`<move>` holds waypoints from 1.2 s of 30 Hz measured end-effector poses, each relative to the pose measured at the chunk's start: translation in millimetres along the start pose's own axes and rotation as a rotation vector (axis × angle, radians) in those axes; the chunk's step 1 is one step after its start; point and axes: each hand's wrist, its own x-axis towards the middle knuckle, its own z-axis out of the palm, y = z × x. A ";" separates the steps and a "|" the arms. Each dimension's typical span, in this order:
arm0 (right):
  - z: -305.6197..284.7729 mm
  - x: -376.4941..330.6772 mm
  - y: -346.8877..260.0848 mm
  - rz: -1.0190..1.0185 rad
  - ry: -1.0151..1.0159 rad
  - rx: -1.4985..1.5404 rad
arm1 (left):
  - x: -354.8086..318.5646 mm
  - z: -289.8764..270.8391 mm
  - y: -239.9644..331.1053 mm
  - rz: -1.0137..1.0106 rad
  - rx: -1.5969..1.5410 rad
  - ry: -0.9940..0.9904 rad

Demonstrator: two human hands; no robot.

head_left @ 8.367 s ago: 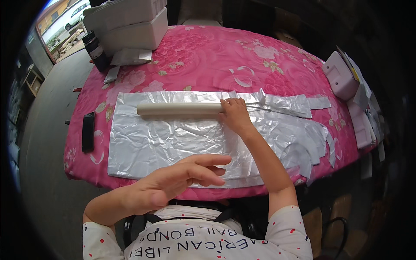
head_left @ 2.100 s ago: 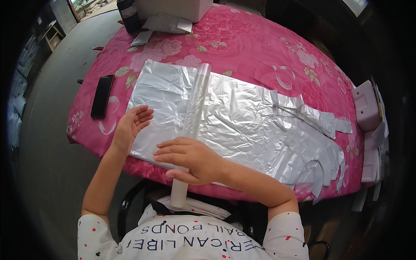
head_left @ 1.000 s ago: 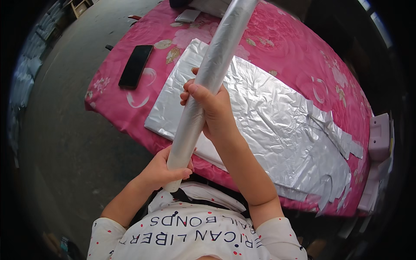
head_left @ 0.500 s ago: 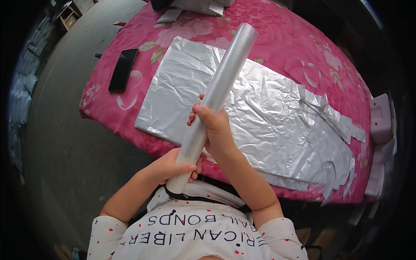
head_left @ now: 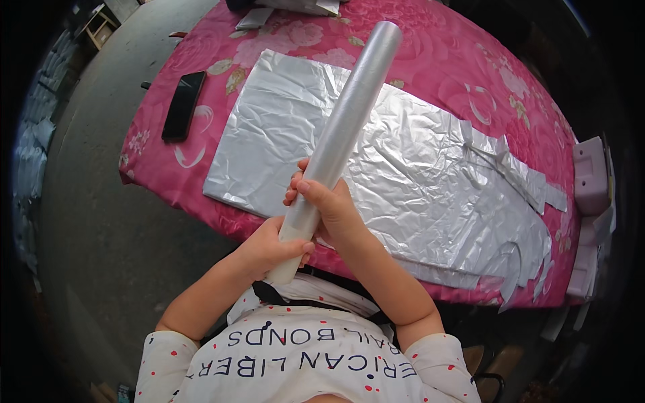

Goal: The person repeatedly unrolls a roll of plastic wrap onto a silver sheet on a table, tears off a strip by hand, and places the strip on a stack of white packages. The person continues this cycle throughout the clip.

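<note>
Both my hands grip a long roll of clear plastic film [head_left: 346,114], tilted with its far end up and to the right. My left hand [head_left: 272,247] is closed round the bare, pale lower end. Just above it, my right hand [head_left: 329,201] wraps the film-covered part, thumb on top and fingertips showing on the left side. Beneath the roll, a flat stack of silvery plastic sheets or bags [head_left: 416,181] lies on the table, crinkled, with cut strips and handle-like loops at its right end.
A pink flowered cloth covers the table [head_left: 443,47]. A black phone [head_left: 183,106] lies left of the stack. Pinkish plastic containers [head_left: 591,178] stand at the right edge. Bundled pale material [head_left: 40,134] is piled at far left beyond the grey floor [head_left: 87,195].
The roll's far end has risen slightly. My left hand has moved up along the roll's lower end, closer to my right hand, which has come slightly down and left.
</note>
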 end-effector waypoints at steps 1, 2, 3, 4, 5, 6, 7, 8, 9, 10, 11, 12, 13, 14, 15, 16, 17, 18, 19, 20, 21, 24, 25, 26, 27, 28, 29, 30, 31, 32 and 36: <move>-1.7 0.0 -0.4 0.005 0.013 0.002 | 2.0 0.4 0.0 -0.002 -0.016 -0.016; -3.6 0.0 -0.5 0.010 0.027 0.005 | 3.6 -1.0 -0.2 -0.017 0.014 -0.024; -5.7 -0.4 2.0 0.013 0.064 -0.027 | 5.0 -3.8 -0.8 -0.032 0.044 -0.032; -7.2 -1.6 6.1 0.011 0.100 -0.064 | 7.5 -5.6 -1.3 -0.040 0.076 -0.044; -8.4 -3.1 10.9 0.009 0.136 -0.102 | 10.8 -6.5 -5.0 0.036 0.051 0.033; -8.0 -5.0 17.3 -0.005 0.151 -0.150 | 14.1 -7.1 -11.9 0.112 0.026 0.110; -7.8 -6.0 24.3 -0.019 0.167 -0.197 | 18.2 -7.0 -17.5 0.186 0.001 0.186; -8.0 -6.2 29.6 -0.036 0.185 -0.247 | 19.9 -8.2 -21.9 0.207 0.083 0.193; -9.1 -6.1 33.3 -0.053 0.193 -0.292 | 18.9 -11.6 -26.8 0.228 0.164 0.201; -9.3 -4.3 29.8 -0.029 0.177 -0.253 | 17.0 -15.4 -30.3 0.248 0.247 0.209; -9.0 -3.9 25.9 -0.003 0.163 -0.211 | 14.2 -19.0 -31.9 0.184 0.280 0.196; -9.8 -2.9 22.0 0.022 0.148 -0.170 | 10.2 -25.4 -29.7 0.061 0.192 0.105; -14.0 2.6 14.6 0.021 0.191 -0.099 | 2.9 -32.0 -26.5 -0.064 0.101 0.017; -22.2 13.8 1.5 0.017 0.236 -0.025 | -3.9 -37.3 -24.0 -0.192 0.012 -0.071; -32.0 25.1 -13.0 0.014 0.279 0.050 | -10.5 -40.3 -23.9 -0.233 -0.005 -0.093; -44.8 35.1 -30.4 -0.043 0.289 0.072 | -17.6 -43.5 -25.0 -0.270 -0.021 -0.112; -54.8 40.9 -51.0 -0.061 0.373 0.040 | -23.5 -46.7 -26.8 -0.307 -0.037 -0.131; -72.7 46.8 -68.0 -0.078 0.381 -0.011 | -28.8 -50.6 -29.8 -0.338 -0.023 -0.137; -84.5 47.2 -81.8 -0.174 0.396 -0.102 | -33.9 -54.8 -33.6 -0.370 -0.011 -0.147; -97.7 50.6 -91.2 -0.253 0.450 -0.198 | -38.3 -57.3 -37.7 -0.403 -0.002 -0.155; -108.7 47.5 -101.8 -0.250 0.493 -0.325 | -40.5 -58.6 -40.5 -0.405 0.000 -0.149; -115.0 37.6 -119.8 -0.176 0.465 -0.684 | -44.7 -61.4 -50.3 -0.398 -0.068 -0.139; -112.8 35.1 -120.1 -0.128 0.419 -0.680 | -44.8 -62.6 -52.3 -0.397 -0.078 -0.145; -111.1 32.6 -119.8 -0.080 0.374 -0.676 | -44.7 -63.7 -54.0 -0.396 -0.088 -0.152; -110.3 31.8 -119.5 -0.033 0.329 -0.672 | -44.5 -64.3 -55.0 -0.395 -0.098 -0.159; -113.1 32.5 -118.1 0.011 0.299 -0.668 | -44.0 -63.8 -53.3 -0.392 -0.085 -0.157; -117.9 34.4 -114.9 0.054 0.269 -0.663 | -43.8 -62.7 -50.3 -0.388 -0.072 -0.156; -120.6 35.2 -113.3 0.097 0.239 -0.658 | -43.3 -62.1 -48.6 -0.385 -0.059 -0.155; -117.1 36.4 -114.5 0.128 0.205 -0.682 | -44.0 -63.0 -48.5 -0.380 -0.056 -0.152; -111.8 36.2 -116.0 0.151 0.186 -0.721 | -44.8 -64.2 -48.8 -0.376 -0.052 -0.148; -106.5 37.7 -116.0 0.205 0.091 -0.803 | -45.9 -65.2 -46.2 -0.364 -0.048 -0.141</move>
